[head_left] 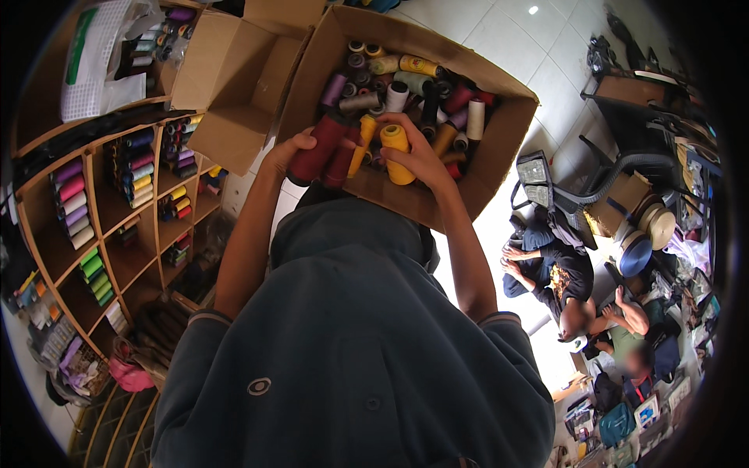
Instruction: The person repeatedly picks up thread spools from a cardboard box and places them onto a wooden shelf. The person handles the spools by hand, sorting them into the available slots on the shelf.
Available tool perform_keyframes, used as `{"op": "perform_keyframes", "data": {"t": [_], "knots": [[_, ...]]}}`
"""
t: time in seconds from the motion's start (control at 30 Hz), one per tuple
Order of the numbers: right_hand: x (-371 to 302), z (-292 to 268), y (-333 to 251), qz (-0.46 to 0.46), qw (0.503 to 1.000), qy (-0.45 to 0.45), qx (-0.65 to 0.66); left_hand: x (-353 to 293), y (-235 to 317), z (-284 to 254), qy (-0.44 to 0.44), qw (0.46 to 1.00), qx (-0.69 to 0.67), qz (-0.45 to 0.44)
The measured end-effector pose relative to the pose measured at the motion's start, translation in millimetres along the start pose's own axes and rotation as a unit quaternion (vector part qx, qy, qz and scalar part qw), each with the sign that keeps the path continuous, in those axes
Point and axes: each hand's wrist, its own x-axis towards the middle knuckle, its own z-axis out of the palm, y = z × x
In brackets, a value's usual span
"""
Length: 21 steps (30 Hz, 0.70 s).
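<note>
My left hand (287, 153) is closed round two dark red thread spools (318, 148), held side by side over the near left edge of a cardboard box (398, 193). My right hand (424, 158) grips a yellow thread spool (395, 162) with its end facing up. A second, slimmer yellow spool (361, 148) stands between the hands, near the right fingertips; whether they hold it I cannot tell. Beneath and beyond both hands, the box holds many loose spools in purple, white, black, red and cream, among them a white spool (475, 119) on the right.
Left of me stands a wooden shelf (92, 175) with compartments of coloured spools. An open cardboard carton (234, 129) adjoins the box. At right are black chairs (647, 168), two seated people (569, 273) and bags (616, 423) on the floor.
</note>
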Motion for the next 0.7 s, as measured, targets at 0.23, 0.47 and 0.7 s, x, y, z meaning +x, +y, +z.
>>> {"op": "perform_keyframes", "data": {"t": [0.23,0.47,0.7], "knots": [[2.8,0.9,0.3,0.044,0.998,-0.013,0.040,0.6,-7.1,-21.6,0.005,0.997,0.057,-0.053],[9.5,-2.2,1.7,0.013,0.998,0.016,0.057,0.6,-0.9,1.4,-0.007,0.997,0.052,-0.062],[5.8,-12.5,-5.0,-0.001,0.979,0.088,0.182,-14.2,-7.1,22.0,0.020,0.988,-0.059,0.144]]}}
